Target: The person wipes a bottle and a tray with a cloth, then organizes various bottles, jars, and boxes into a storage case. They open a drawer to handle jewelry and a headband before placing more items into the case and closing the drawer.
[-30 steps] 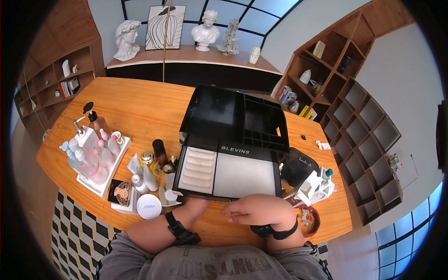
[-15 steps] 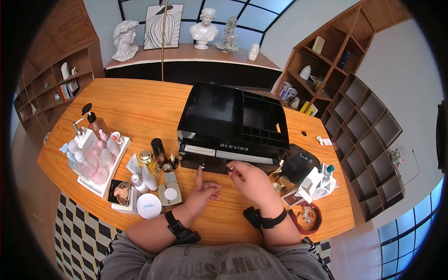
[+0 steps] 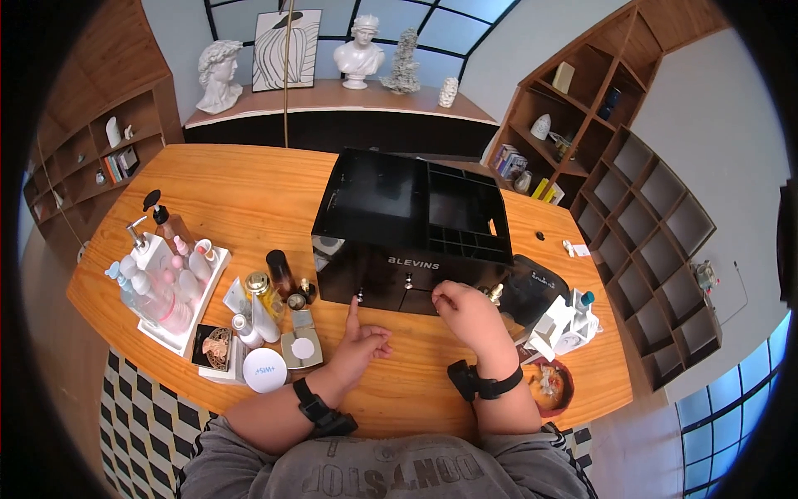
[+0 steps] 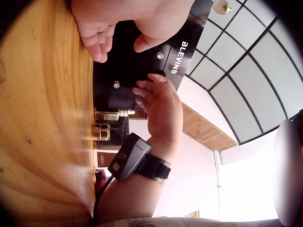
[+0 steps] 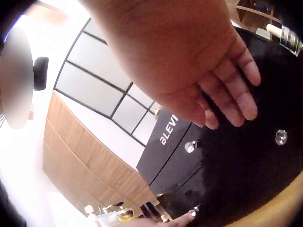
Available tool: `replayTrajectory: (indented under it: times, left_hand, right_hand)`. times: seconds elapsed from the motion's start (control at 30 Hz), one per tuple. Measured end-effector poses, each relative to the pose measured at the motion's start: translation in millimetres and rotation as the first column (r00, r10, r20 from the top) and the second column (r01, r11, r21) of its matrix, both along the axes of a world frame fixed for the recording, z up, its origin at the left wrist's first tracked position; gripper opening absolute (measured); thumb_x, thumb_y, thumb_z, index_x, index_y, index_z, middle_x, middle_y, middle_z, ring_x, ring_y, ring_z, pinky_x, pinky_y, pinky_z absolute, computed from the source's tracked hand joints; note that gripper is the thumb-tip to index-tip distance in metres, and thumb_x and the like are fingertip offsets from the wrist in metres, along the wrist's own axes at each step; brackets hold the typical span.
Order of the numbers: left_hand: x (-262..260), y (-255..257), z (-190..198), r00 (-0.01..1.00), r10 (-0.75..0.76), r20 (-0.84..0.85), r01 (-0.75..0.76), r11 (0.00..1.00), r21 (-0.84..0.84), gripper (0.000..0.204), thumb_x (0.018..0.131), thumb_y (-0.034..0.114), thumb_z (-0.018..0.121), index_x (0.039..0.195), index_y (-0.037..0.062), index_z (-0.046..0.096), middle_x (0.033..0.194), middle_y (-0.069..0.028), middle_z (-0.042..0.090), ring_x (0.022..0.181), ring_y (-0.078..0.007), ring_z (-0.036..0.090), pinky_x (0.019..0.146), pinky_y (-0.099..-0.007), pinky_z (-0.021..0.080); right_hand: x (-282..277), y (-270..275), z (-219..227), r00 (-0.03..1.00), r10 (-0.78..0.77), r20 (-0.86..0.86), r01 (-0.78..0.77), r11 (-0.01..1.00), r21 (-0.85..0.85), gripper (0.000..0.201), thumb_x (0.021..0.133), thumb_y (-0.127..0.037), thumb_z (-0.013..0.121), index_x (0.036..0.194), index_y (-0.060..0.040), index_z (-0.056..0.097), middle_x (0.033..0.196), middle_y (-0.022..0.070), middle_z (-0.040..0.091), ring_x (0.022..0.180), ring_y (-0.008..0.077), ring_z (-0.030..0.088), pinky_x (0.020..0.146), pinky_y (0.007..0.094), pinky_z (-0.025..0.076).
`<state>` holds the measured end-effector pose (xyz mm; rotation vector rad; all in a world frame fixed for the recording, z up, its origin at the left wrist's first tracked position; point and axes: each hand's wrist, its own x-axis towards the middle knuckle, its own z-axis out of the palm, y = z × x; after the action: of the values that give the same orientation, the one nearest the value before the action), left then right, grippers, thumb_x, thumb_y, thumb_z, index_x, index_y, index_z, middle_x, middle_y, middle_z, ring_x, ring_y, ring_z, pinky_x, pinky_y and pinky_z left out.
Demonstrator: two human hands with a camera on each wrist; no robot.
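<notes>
A black organizer box (image 3: 378, 249) lettered BLEVINS stands on the table, its drawers pushed in and flush with the front. My left hand (image 3: 359, 348) has its index finger stretched to the lower left knob (image 3: 360, 298), the other fingers loosely bent. In front of the lower right part is my right hand (image 3: 472, 318), its fingertips at the drawer front and nothing held in them. The right wrist view gives that hand (image 5: 208, 71) with fingers extended, above a clear faceted knob (image 5: 281, 137). The upper middle knob (image 3: 408, 281) is untouched.
To the left, a white tray (image 3: 218, 274) carries several bottles. A yellow-capped bottle (image 3: 259, 287), a round white compact (image 3: 265, 369) and an open palette (image 3: 302, 348) stand nearer. On the right are a black pouch (image 3: 532, 287), a white box (image 3: 544, 333) and a red-rimmed bowl (image 3: 568, 389).
The white-lined upper drawer, pulled far out at first, has slid fully into the box. The right hand left the upper knob and shifted right; the left came into view with its index finger out.
</notes>
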<state>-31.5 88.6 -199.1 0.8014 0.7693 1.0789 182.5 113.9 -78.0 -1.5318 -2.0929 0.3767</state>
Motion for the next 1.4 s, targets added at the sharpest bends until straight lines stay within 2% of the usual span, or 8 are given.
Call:
replayTrajectory:
  times: [0.1,0.33,0.67,0.83,1.13,1.23,1.33,1.4]
  left_hand:
    - [2,-1,1,1.0,0.018,0.012,-0.018,0.999,-0.027,0.095,0.093,-0.001,0.052,0.155,0.0254,-0.014,0.108,-0.0148,0.06,0.085,-0.0194,0.063,0.078,-0.0323,0.054]
    - [1,0,3,1.0,0.012,0.012,-0.012,1.0,-0.02,0.096,0.093,0.003,0.055,0.155,0.0239,-0.016,0.107,-0.0142,0.06,0.084,-0.0198,0.064,0.078,-0.0328,0.054]
    - [0,-1,-1,1.0,0.006,0.028,-0.006,1.0,0.002,0.096,0.092,0.002,0.054,0.155,0.027,-0.014,0.108,-0.0144,0.06,0.084,-0.0204,0.064,0.078,-0.0332,0.055]
    - [0,0,1,0.999,0.019,0.036,-0.018,0.999,-0.031,0.096,0.091,-0.002,0.053,0.156,0.0298,-0.01,0.109,-0.0152,0.06,0.084,-0.0215,0.064,0.078,-0.0342,0.055]
    - [-1,0,2,1.0,0.014,0.02,-0.013,0.999,-0.039,0.096,0.091,-0.003,0.052,0.156,0.0308,-0.01,0.109,-0.0163,0.06,0.084,-0.022,0.064,0.077,-0.0342,0.055]
    - [0,-2,6,0.999,0.022,0.029,-0.021,0.999,-0.042,0.096,0.091,-0.003,0.052,0.156,0.031,-0.01,0.109,-0.0165,0.06,0.084,-0.022,0.065,0.077,-0.0342,0.055]
    - [0,-1,1,0.999,0.016,0.044,-0.015,1.0,-0.025,0.096,0.091,-0.003,0.052,0.156,0.0305,-0.01,0.109,-0.0164,0.06,0.084,-0.0215,0.065,0.077,-0.034,0.055]
    - [1,-1,3,0.999,0.02,0.038,-0.018,0.999,-0.034,0.095,0.091,-0.003,0.052,0.156,0.0304,-0.01,0.109,-0.0162,0.059,0.084,-0.0211,0.064,0.077,-0.0337,0.056]
  right_hand:
    - [12,6,-19,0.983,-0.026,0.182,0.047,0.992,-0.113,0.023,0.091,-0.025,0.057,0.1,-0.0059,0.067,0.092,0.0201,0.068,0.09,0.0387,0.065,0.078,0.0457,0.052]
    - [2,13,-44,0.941,-0.054,0.334,0.097,0.989,-0.114,0.026,0.089,-0.025,0.055,0.094,-0.006,0.072,0.088,0.0177,0.07,0.086,0.0374,0.066,0.077,0.0452,0.052]
    - [-12,-30,-28,0.825,0.15,0.545,-0.002,0.965,-0.263,0.034,0.091,-0.028,0.052,0.08,-0.0034,0.071,0.081,0.0187,0.069,0.081,0.0372,0.067,0.074,0.0462,0.053]
    - [-18,-53,-25,0.783,0.194,0.591,-0.063,0.97,-0.236,0.03,0.089,-0.025,0.054,0.079,-0.0037,0.072,0.08,0.0154,0.07,0.078,0.035,0.068,0.07,0.0459,0.054]
    - [-13,-60,10,0.828,0.295,0.476,-0.141,0.932,-0.333,0.029,0.091,-0.029,0.054,0.085,-0.0063,0.071,0.081,0.0147,0.069,0.08,0.0356,0.067,0.071,0.0439,0.053]
    - [-10,-61,40,0.906,0.171,0.386,-0.099,0.975,-0.2,0.03,0.093,-0.032,0.054,0.091,-0.0066,0.07,0.081,0.0152,0.068,0.082,0.0367,0.066,0.072,0.044,0.052]
    - [-3,-40,23,0.983,0.121,0.138,-0.115,0.992,-0.052,0.033,0.093,-0.034,0.055,0.093,-0.0039,0.068,0.085,0.0164,0.067,0.088,0.0372,0.064,0.075,0.044,0.052]
    - [0,-25,-4,0.972,0.13,0.197,-0.108,0.987,-0.12,0.039,0.094,-0.039,0.055,0.098,-0.0029,0.069,0.098,0.0177,0.066,0.097,0.037,0.063,0.082,0.0433,0.051]
